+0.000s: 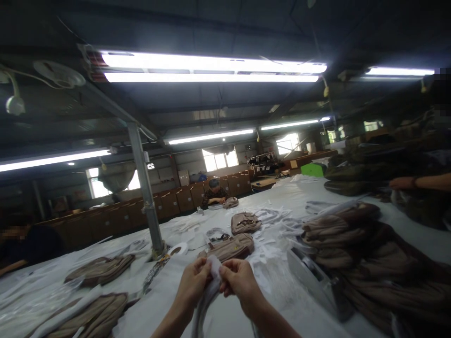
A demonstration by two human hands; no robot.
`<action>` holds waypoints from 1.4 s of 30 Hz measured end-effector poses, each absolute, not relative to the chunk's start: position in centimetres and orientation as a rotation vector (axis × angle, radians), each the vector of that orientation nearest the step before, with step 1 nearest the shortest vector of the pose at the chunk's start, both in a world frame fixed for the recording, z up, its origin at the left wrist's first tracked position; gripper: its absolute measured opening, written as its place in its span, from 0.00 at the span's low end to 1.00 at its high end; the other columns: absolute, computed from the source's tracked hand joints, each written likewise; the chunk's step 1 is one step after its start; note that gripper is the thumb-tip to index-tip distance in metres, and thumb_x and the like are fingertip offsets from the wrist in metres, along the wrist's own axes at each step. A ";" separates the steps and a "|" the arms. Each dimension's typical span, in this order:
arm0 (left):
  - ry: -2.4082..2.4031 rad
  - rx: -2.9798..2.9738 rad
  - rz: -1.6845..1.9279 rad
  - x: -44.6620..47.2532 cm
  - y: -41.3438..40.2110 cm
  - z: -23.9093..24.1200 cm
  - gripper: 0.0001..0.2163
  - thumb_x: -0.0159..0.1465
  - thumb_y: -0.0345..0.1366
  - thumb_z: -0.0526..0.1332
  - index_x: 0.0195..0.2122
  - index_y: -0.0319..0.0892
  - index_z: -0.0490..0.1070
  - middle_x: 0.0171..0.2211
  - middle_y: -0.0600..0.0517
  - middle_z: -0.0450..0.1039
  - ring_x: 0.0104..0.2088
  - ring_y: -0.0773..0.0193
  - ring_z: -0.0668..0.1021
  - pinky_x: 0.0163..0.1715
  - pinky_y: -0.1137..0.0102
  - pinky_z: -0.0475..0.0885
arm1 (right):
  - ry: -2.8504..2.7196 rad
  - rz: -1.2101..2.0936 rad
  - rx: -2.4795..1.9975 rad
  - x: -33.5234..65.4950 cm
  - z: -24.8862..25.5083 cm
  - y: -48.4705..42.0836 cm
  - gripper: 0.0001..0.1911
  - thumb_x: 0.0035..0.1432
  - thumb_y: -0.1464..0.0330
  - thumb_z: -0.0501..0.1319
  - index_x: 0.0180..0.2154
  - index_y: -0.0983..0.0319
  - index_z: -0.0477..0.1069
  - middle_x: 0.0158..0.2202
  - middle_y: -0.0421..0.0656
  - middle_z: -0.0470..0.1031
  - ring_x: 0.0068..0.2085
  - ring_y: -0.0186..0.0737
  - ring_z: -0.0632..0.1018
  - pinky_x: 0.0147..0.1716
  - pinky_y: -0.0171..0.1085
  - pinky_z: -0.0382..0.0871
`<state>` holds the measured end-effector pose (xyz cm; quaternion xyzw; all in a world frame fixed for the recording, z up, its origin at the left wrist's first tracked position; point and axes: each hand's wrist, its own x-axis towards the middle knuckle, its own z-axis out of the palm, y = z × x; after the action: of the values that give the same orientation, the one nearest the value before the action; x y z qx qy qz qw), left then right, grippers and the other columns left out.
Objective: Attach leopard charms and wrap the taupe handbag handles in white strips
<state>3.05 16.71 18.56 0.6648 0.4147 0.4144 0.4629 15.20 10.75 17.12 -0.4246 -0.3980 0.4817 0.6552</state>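
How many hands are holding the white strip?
2: the left hand on the left of the white strip, the right hand on its right. None seem hidden.

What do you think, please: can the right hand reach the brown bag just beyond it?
Probably yes: the brown bag lies just ahead, nothing visibly blocking it, though the right hand seems to hold the white strip.

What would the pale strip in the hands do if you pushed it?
The pale strip would probably bend, because it already curves. It's likely light for its size too: the left hand and right hand just pinch it.
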 end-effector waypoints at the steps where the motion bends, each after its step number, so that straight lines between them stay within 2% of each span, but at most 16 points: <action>1: 1.028 1.629 1.026 3.1 16.6 18.6 0.20 0.48 0.53 0.61 0.29 0.39 0.67 0.17 0.54 0.69 0.18 0.66 0.70 0.18 0.75 0.59 | -0.903 1.083 -0.986 15.1 17.2 10.8 0.20 0.42 0.55 0.66 0.27 0.66 0.68 0.11 0.37 0.68 0.13 0.30 0.67 0.11 0.28 0.57; 7: 0.954 1.710 1.058 3.7 15.3 18.9 0.16 0.53 0.50 0.59 0.31 0.42 0.64 0.19 0.54 0.71 0.21 0.64 0.73 0.22 0.72 0.66 | -0.887 1.023 -1.069 15.0 17.0 11.2 0.19 0.43 0.55 0.65 0.25 0.65 0.68 0.11 0.38 0.67 0.12 0.33 0.68 0.09 0.28 0.58; 12: 0.998 1.803 1.114 4.2 14.5 18.8 0.16 0.52 0.51 0.60 0.29 0.43 0.64 0.17 0.55 0.68 0.20 0.62 0.72 0.21 0.72 0.64 | -0.930 0.983 -1.121 15.2 16.8 11.2 0.21 0.43 0.52 0.65 0.21 0.65 0.67 0.12 0.38 0.67 0.10 0.30 0.65 0.06 0.27 0.52; 18: 1.079 1.966 1.120 4.4 14.0 18.4 0.10 0.58 0.45 0.54 0.31 0.44 0.64 0.17 0.55 0.67 0.20 0.62 0.70 0.20 0.72 0.60 | -0.899 0.907 -1.219 15.1 17.1 11.1 0.15 0.46 0.62 0.64 0.17 0.63 0.64 0.10 0.35 0.62 0.08 0.29 0.61 0.05 0.28 0.46; 22: 1.125 2.042 1.104 4.6 12.9 18.5 0.06 0.60 0.39 0.52 0.31 0.44 0.65 0.20 0.53 0.71 0.24 0.60 0.73 0.25 0.71 0.63 | -0.831 0.794 -1.229 14.9 16.8 11.2 0.14 0.46 0.66 0.64 0.16 0.63 0.62 0.12 0.34 0.61 0.11 0.26 0.61 0.07 0.27 0.47; 24: 1.111 2.024 1.101 4.6 12.6 18.6 0.07 0.60 0.40 0.52 0.31 0.44 0.64 0.21 0.53 0.72 0.26 0.60 0.74 0.27 0.71 0.64 | -0.816 0.779 -1.173 14.8 16.4 11.3 0.15 0.45 0.63 0.65 0.17 0.63 0.63 0.13 0.34 0.62 0.12 0.26 0.61 0.08 0.27 0.48; 27: 1.027 1.940 1.086 4.3 12.5 18.6 0.10 0.61 0.43 0.52 0.31 0.43 0.64 0.21 0.53 0.71 0.23 0.60 0.73 0.23 0.71 0.64 | -0.873 0.890 -1.013 14.9 15.7 11.2 0.19 0.44 0.56 0.65 0.21 0.65 0.67 0.14 0.35 0.65 0.12 0.27 0.63 0.09 0.28 0.52; 29: 0.963 1.892 1.079 4.0 12.6 18.4 0.11 0.60 0.45 0.54 0.31 0.42 0.65 0.23 0.52 0.72 0.24 0.61 0.73 0.24 0.71 0.65 | -0.932 0.975 -0.915 15.1 15.3 11.0 0.22 0.43 0.53 0.64 0.25 0.67 0.70 0.17 0.39 0.69 0.15 0.29 0.68 0.13 0.29 0.58; 32: 0.913 1.849 1.085 3.7 13.0 18.1 0.14 0.57 0.48 0.58 0.30 0.40 0.67 0.25 0.51 0.73 0.27 0.60 0.74 0.27 0.71 0.67 | -0.962 0.996 -0.918 15.4 15.3 10.6 0.22 0.43 0.54 0.65 0.26 0.69 0.73 0.19 0.42 0.72 0.19 0.32 0.71 0.17 0.30 0.64; 37: 0.941 1.659 1.063 3.7 14.8 18.2 0.19 0.52 0.54 0.61 0.27 0.41 0.67 0.17 0.55 0.68 0.19 0.66 0.70 0.20 0.74 0.63 | -1.009 0.902 -1.053 15.6 16.1 10.2 0.17 0.47 0.58 0.63 0.24 0.69 0.73 0.14 0.40 0.68 0.14 0.30 0.65 0.11 0.29 0.54; 42: 0.930 1.457 0.881 3.9 16.4 19.2 0.16 0.47 0.47 0.66 0.28 0.39 0.68 0.16 0.55 0.69 0.16 0.67 0.71 0.18 0.74 0.63 | -1.095 0.770 -1.089 16.0 16.5 10.1 0.18 0.49 0.57 0.62 0.24 0.68 0.75 0.16 0.41 0.70 0.15 0.28 0.63 0.13 0.29 0.53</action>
<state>3.87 16.35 19.21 0.6196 0.3955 0.3747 0.5650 16.01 10.11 16.51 -0.4793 -0.4821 0.3388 0.6505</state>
